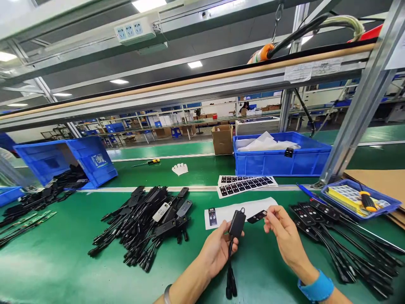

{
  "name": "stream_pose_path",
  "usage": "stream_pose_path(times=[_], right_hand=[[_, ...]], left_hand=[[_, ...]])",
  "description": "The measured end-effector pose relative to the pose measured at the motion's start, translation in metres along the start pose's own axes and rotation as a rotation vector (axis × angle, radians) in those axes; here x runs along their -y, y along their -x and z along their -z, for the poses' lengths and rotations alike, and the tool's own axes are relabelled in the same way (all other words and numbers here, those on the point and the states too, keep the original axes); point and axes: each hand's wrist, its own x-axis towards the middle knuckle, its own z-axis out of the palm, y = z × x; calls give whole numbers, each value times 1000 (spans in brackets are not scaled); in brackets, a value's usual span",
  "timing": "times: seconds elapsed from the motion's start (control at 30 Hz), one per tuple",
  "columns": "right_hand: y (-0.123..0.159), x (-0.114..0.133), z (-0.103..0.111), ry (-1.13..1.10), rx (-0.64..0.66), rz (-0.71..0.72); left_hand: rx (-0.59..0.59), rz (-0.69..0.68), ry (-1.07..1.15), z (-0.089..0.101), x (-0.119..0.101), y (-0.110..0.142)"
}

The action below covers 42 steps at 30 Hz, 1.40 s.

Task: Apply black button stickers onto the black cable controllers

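My left hand (218,249) is closed around a small black controller box (237,223) with a loop on top and two connector cables hanging below. Between thumb and finger of my right hand (283,234) is a black label sticker (257,217), tilted just right of the box. Behind them lies a white backing strip (243,210) with a single black label left at its left end. To the left is a large pile of black cabled boxes (148,223). More boxes with printed faces (311,215) lie to the right, their cables trailing forward.
Label sheets (247,185) lie beyond the strip, before a blue bin (281,162) of white bags. A tipped blue crate (66,162) spills boxes at left. A white glove (180,169) and screwdriver (147,162) are further back. A blue tray (360,200) stands right, beside a metal post (360,93).
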Motion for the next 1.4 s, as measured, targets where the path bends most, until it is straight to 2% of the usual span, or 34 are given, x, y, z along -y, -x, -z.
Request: stream_pose_path(times=[0.07,0.27,0.4,0.5,0.63,0.87,1.1,1.4], right_hand=[[0,1,-1,-28,-2,-9],[1,2,0,-132,17,-39],[3,4,-1,-46,80,-4],[4,8,-4,53,119,23],[6,12,-8,131,158,20],[12,12,-13,199,202,-63],[16,8,-15,181,246,-68],[18,6,-15,180,238,-96]], left_hand=[[20,-3,20,1,0,-2],[68,-41,-108,3,6,2],[96,-149,-309,1,12,7],[189,-155,-411,-1,14,9],[285,-115,-439,-3,14,11],[373,-60,-437,-3,14,12],[405,-36,-432,-1,16,12],[450,-54,-445,1,18,11]])
